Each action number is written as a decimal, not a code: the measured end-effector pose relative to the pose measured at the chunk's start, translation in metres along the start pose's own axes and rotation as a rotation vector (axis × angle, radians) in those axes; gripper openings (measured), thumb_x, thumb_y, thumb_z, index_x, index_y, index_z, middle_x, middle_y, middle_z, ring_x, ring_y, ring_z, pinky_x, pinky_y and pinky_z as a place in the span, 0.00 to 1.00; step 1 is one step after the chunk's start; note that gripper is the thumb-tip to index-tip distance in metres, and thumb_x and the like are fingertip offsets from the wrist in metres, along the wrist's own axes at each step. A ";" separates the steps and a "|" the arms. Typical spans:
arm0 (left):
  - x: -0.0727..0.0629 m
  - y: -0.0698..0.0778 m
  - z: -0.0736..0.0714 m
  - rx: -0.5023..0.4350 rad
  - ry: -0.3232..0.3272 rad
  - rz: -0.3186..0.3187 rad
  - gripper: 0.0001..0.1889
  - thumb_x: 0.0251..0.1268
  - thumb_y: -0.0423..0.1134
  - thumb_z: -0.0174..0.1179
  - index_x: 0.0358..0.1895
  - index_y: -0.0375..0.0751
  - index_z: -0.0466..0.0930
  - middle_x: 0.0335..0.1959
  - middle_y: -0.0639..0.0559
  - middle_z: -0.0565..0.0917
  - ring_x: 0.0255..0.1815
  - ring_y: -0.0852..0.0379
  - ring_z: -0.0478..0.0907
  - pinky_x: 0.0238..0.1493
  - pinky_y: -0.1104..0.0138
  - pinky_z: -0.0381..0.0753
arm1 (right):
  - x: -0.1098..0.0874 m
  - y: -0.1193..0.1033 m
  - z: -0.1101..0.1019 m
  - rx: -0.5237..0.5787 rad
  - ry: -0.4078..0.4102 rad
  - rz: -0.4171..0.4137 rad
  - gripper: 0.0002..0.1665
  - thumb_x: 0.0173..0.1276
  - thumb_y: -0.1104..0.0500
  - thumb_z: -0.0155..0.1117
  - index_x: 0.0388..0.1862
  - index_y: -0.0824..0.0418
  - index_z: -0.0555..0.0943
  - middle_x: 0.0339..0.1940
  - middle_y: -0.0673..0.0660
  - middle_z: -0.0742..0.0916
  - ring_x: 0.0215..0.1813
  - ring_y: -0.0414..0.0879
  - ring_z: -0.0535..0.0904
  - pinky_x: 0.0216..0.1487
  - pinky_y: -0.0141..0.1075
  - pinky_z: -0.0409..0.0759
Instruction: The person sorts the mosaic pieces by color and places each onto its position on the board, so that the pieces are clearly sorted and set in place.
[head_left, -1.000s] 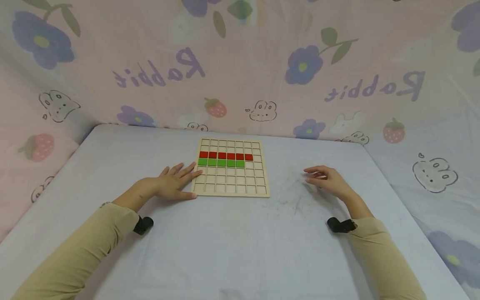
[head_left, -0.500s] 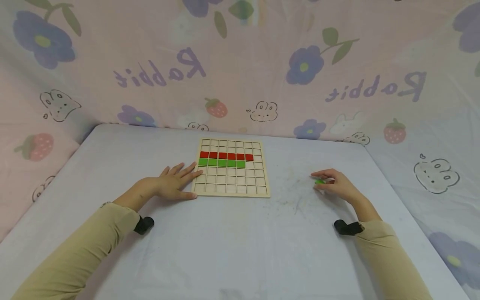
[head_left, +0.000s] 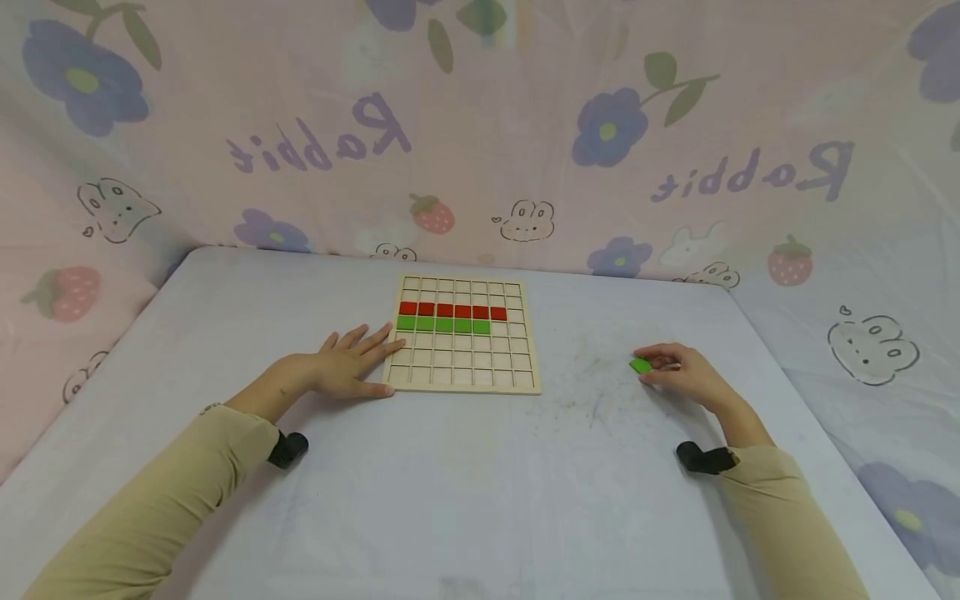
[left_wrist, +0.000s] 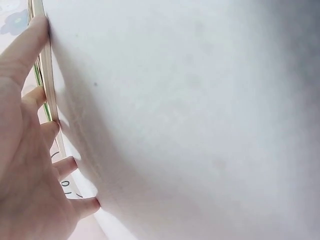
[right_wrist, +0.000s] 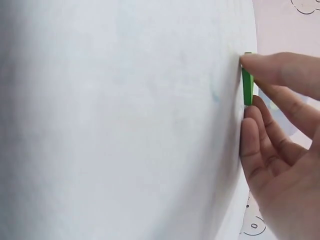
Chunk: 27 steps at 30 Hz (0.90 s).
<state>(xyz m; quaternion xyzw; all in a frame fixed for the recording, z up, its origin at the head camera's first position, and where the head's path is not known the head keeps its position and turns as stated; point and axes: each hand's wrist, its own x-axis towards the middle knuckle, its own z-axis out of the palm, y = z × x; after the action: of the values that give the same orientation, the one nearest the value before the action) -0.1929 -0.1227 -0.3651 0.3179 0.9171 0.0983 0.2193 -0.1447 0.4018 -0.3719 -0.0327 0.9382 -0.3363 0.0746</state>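
A pale wooden grid board (head_left: 463, 377) lies flat on the table. Several red tiles (head_left: 462, 312) fill most of one row, with several green tiles (head_left: 444, 325) in the row just nearer. Fingers spread, my left hand (head_left: 347, 367) rests at the board's left edge, its thumb and a fingertip touching the frame. To the right of the board, my right hand (head_left: 686, 372) pinches a loose green tile (head_left: 641, 365) between thumb and fingers, low at the tabletop. In the right wrist view this green tile (right_wrist: 248, 89) stands partly behind the thumb.
A white cloth covers the table (head_left: 480, 500), with faint smudges between the board and my right hand. A patterned curtain (head_left: 480, 125) hangs along the back and both sides. Each wrist carries a small black camera mount (head_left: 705, 458).
My right hand has drawn back a little to the right and has a green tile between its fingers, which was not visible at first. The left hand and board have stayed put.
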 end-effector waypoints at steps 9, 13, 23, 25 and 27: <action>0.003 -0.004 0.004 -0.010 0.014 -0.002 0.43 0.67 0.63 0.50 0.78 0.51 0.43 0.79 0.42 0.36 0.77 0.31 0.33 0.67 0.30 0.34 | 0.001 -0.001 0.000 -0.006 0.010 0.016 0.28 0.64 0.56 0.67 0.61 0.68 0.76 0.53 0.67 0.80 0.47 0.43 0.74 0.41 0.27 0.74; 0.002 -0.005 0.004 -0.023 0.024 0.005 0.44 0.65 0.65 0.50 0.78 0.52 0.43 0.79 0.42 0.36 0.76 0.31 0.33 0.67 0.30 0.34 | 0.003 -0.003 0.001 -0.009 0.015 0.018 0.27 0.64 0.56 0.67 0.60 0.68 0.76 0.52 0.66 0.81 0.44 0.38 0.74 0.40 0.26 0.75; -0.003 0.005 -0.002 -0.012 0.010 -0.003 0.42 0.68 0.60 0.51 0.77 0.48 0.44 0.79 0.40 0.38 0.76 0.29 0.34 0.66 0.30 0.35 | 0.011 -0.009 0.005 0.012 0.019 0.033 0.28 0.63 0.56 0.68 0.59 0.67 0.77 0.52 0.66 0.82 0.43 0.39 0.76 0.39 0.25 0.76; -0.003 0.005 -0.001 -0.007 0.009 -0.007 0.42 0.68 0.61 0.51 0.77 0.48 0.44 0.79 0.40 0.38 0.76 0.29 0.34 0.67 0.30 0.36 | 0.013 -0.010 0.007 0.016 0.018 0.033 0.27 0.63 0.56 0.68 0.59 0.67 0.77 0.52 0.66 0.83 0.44 0.40 0.76 0.38 0.26 0.76; -0.002 0.004 -0.001 -0.007 0.008 -0.011 0.42 0.68 0.61 0.51 0.77 0.48 0.44 0.79 0.40 0.38 0.76 0.30 0.34 0.67 0.30 0.36 | 0.015 -0.012 0.008 0.017 0.015 0.030 0.27 0.64 0.57 0.68 0.59 0.67 0.77 0.52 0.66 0.82 0.44 0.41 0.76 0.38 0.27 0.76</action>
<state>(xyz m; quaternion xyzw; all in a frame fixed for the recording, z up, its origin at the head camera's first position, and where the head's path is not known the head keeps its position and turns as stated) -0.1898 -0.1213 -0.3619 0.3116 0.9194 0.1015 0.2174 -0.1583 0.3856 -0.3721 -0.0154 0.9363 -0.3432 0.0730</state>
